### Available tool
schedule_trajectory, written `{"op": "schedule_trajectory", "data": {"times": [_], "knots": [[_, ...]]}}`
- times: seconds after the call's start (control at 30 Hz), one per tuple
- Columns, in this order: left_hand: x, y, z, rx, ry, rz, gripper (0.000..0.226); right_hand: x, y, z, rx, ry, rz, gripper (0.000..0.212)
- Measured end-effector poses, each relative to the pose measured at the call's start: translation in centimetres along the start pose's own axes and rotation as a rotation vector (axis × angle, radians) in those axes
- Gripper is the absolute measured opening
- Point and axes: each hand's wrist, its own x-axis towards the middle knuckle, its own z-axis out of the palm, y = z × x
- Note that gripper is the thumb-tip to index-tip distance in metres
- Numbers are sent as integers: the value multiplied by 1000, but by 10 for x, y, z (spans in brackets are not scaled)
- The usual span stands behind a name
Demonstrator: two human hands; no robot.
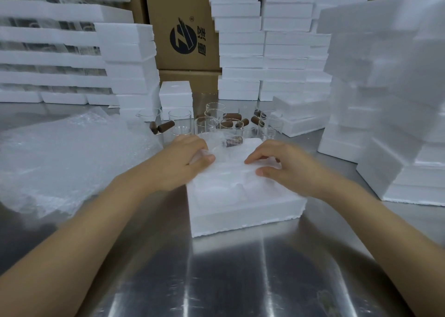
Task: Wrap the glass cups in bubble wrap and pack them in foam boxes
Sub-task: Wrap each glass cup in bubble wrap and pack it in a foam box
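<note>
An open white foam box (243,210) lies on the steel table in front of me. At its far left part sits a bubble-wrapped glass cup (226,144) with a brown handle showing through the wrap. My left hand (185,158) curls round the wrapped cup's near side. My right hand (286,165) rests on the box's right part, fingers bent, thumb on the foam. Several bare glass cups (180,124) with brown wooden handles stand behind the box.
A pile of bubble wrap sheets (67,162) lies at the left. Tall stacks of foam boxes (390,95) rise at the right, back and left. Cardboard cartons (183,28) stand behind. Bare steel table (228,280) lies near me.
</note>
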Motion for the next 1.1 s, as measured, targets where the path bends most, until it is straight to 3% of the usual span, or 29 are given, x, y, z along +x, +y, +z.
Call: {"op": "schedule_trajectory", "data": {"times": [0.13, 0.2, 0.33, 0.4, 0.53, 0.67, 0.8, 0.87, 0.97, 1.03, 1.1], "knots": [[1, 7, 4, 55, 10, -4, 28, 0, 0, 1, 7, 21, -2, 25], [1, 5, 0, -84, 21, -20, 27, -1, 0, 1, 16, 19, -5, 25], [-3, 1, -13, -351, 379, -88, 22, 0, 0, -3, -5, 4, -2, 27], [-4, 2, -19, -380, 476, -181, 26, 0, 0, -4, -26, 0, 19, 27], [-5, 2, -19, -135, 300, -193, 19, 0, 1, -9, -9, -14, 74, 24], [-5, 4, -10, -175, 249, -215, 13, -1, 7, -20, 31, 10, 104, 21], [-5, 6, -8, -236, 195, -182, 16, -2, 16, -33, 273, 221, 207, 24], [-5, 5, -10, -247, 177, -196, 21, -1, 20, -34, 332, 397, 313, 12], [-5, 10, -10, -192, 381, -186, 24, -1, 25, -32, 314, 683, 400, 10], [-4, 19, -12, -233, 516, -171, 22, -2, 21, -30, 213, 831, 329, 13], [-4, 28, -13, -430, 545, -162, 25, -2, 11, -26, 66, 914, 153, 21]]}}
